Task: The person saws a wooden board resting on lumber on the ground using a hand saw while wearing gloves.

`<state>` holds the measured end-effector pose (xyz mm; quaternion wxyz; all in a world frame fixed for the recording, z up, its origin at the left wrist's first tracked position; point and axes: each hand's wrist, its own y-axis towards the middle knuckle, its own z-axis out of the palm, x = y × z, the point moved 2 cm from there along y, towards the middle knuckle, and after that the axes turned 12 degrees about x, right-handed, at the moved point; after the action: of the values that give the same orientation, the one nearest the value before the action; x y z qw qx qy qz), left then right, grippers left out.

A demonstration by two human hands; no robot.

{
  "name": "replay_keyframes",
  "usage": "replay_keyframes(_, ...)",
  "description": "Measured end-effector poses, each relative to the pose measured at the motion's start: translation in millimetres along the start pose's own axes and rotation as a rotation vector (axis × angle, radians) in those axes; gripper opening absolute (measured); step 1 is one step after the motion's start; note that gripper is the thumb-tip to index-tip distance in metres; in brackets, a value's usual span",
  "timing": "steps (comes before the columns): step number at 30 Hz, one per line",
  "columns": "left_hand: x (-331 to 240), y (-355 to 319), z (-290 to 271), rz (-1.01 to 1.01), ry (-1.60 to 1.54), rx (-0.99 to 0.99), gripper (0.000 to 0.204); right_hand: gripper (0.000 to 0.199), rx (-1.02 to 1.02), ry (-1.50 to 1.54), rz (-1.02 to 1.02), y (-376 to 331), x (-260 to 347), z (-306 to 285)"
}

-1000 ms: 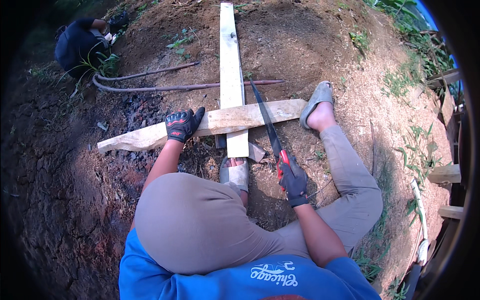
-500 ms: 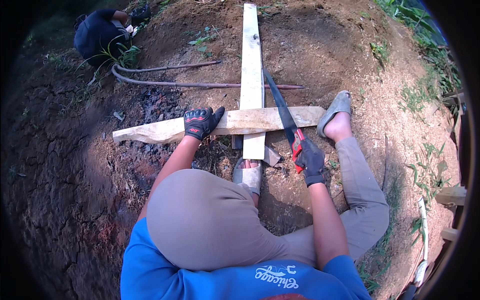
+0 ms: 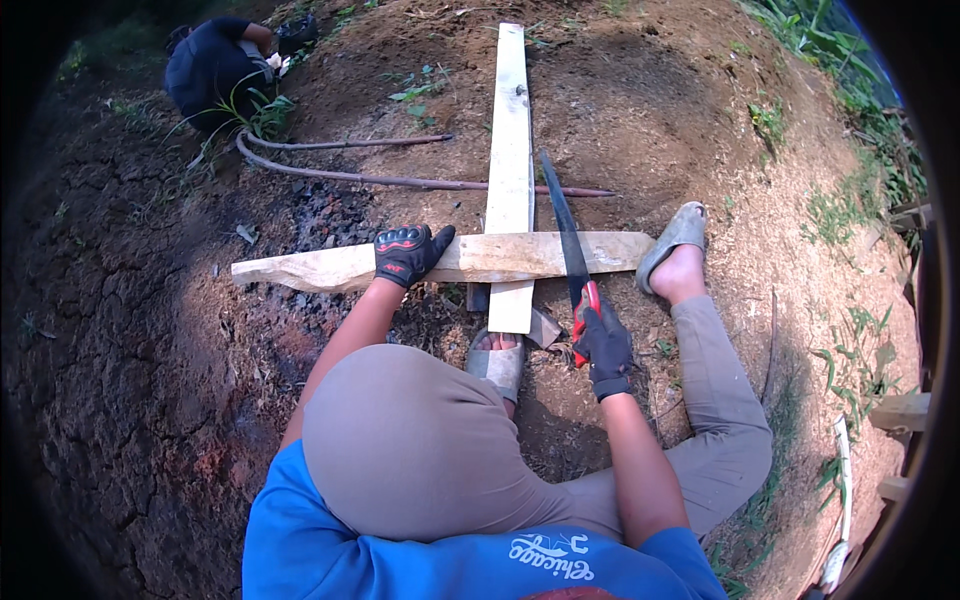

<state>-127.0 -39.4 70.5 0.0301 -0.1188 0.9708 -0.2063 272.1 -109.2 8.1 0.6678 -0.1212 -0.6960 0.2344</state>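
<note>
We see the right hand [image 3: 606,348] clenched around the saw [image 3: 578,270], its blade [image 3: 564,220] crossing the sideways-lying plank [image 3: 490,258] rightward of the left hand [image 3: 408,254] grasping it.

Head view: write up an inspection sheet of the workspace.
Surface: bare brown soil, pale-flecked in places.
Job's things: long pale wooden crosspiece lying over a straight pale wooden board; black-bladed, red-handled handsaw slanting across the crosspiece, contact unclear.
Clutter: bent brown stick, passing beneath the board.
Grips: black-gloved left grip on the crosspiece; black-gloved right grip closed around the handsaw.
Cables: nothing seen.
Surroundings: hunched person in dark clothing, upper left; green leafy plants, upper right.
</note>
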Motion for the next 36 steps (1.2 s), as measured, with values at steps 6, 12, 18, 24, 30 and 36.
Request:
replay_keyframes(6, -32, 50, -24, 0.102, -0.091, 0.324, 0.077, 0.038, -0.023, 0.077, -0.125, -1, 1, 2)
replay_keyframes(12, -93, 107, 4, 0.033, -0.394, 0.414, 0.071, 0.042, 0.022, 0.026, -0.093, 3, -1, -6)
replay_keyframes(18, -68, 135, 36, 0.079, -0.49, 0.509, 0.067, 0.046, 0.043, 0.088, -0.082, -2, 5, -4)
replay_keyframes(24, -75, 121, 27, 0.11, -0.557, 0.596, 0.068, 0.043, 0.024, 0.083, -0.088, -7, 6, -14)
replay_keyframes(30, -78, 117, 28, 0.241, -0.387, 0.704, 0.073, 0.041, -0.045, 0.002, -0.116, -15, -6, -24)
replay_keyframes(36, -69, 97, 27, 0.177, -0.293, 0.581, 0.068, 0.039, -0.007, 0.093, -0.079, -19, -7, -13)
